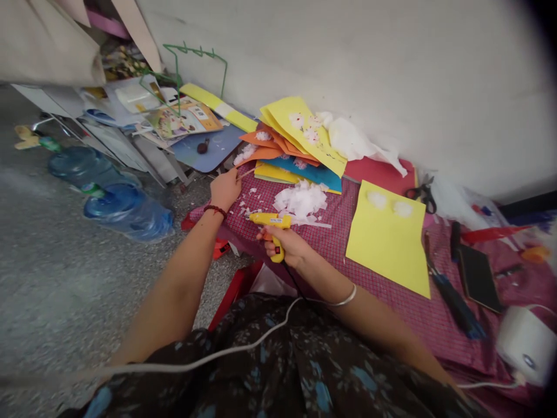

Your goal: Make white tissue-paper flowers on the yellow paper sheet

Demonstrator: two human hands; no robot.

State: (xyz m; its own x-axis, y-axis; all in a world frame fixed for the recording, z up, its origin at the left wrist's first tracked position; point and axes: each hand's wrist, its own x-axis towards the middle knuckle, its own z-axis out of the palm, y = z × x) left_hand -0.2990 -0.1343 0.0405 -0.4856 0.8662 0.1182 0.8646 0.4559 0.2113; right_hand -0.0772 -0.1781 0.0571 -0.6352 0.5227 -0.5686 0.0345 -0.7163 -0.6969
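Observation:
My right hand (288,245) is closed round the handle of a yellow glue gun (270,223), whose nozzle points left over the red checked cloth (331,244). My left hand (225,188) is pinched on a thin stick (246,172) near the cloth's far left corner. A heap of white cotton bits (301,200) lies just beyond the gun. A yellow paper sheet (389,235) with two cotton tufts lies to the right. Coloured paper sheets (296,145) are stacked against the wall.
Black scissors (423,194), a dark notebook (478,277), a blue pen (456,305) and a white box (526,345) lie at the right. Two blue water jugs (117,200) lie on the floor at left. Books and papers (174,122) spread behind them. A white cable (209,357) crosses my lap.

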